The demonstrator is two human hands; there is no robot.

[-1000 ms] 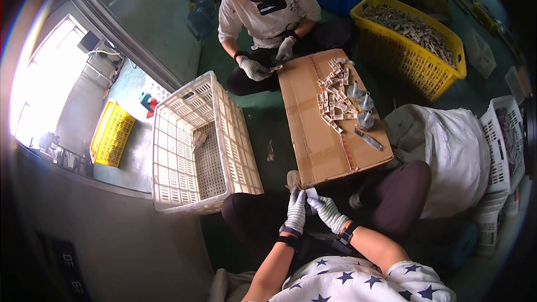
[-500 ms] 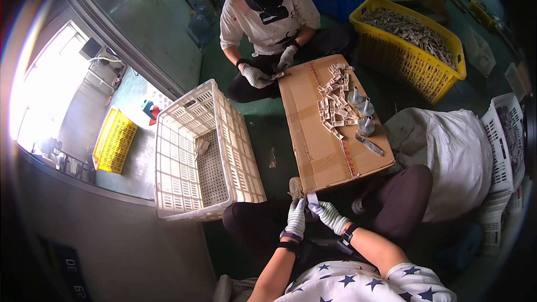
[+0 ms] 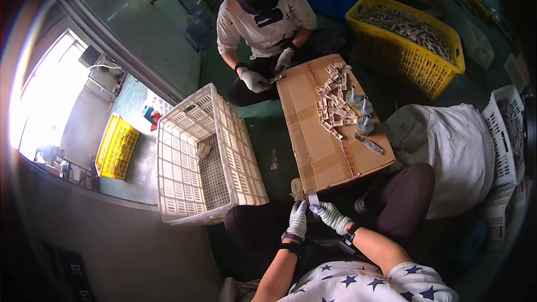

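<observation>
1. My two gloved hands meet just off the near edge of a flat-topped cardboard box (image 3: pixel 313 156), close to its near left corner.
2. My right hand (image 3: pixel 333 219) holds a small pale flat piece (image 3: pixel 314 199) in a narrow pinch, thumb and fingers drawn together at its lower end. The piece points up and away from me, its far end at that same box corner; whether they touch, I cannot tell.
3. My left hand (image 3: pixel 297 223) is just beside it, fingertips bunched; whether they grip anything I cannot tell.
4. I judge the piece light and thin, fairly stiff, perhaps able to bend under a hard squeeze. Its smooth-looking face could slide against my knitted gloves, so a flat pinch across the lower end, near the edges, seems the surest hold. How fragile it is, I cannot tell.
5. On the right half of the box top lies a loose heap of small pale parts (image 3: pixel 335 106). Nearer its right edge stand three metal spouted containers (image 3: pixel 364 107), with a flat knife-like tool (image 3: pixel 370 144) lying just on the near side of them.
6. Beyond the box's far left corner, a co-worker's gloved hand (image 3: pixel 254 80) holds a similar small part (image 3: pixel 276 79).
</observation>
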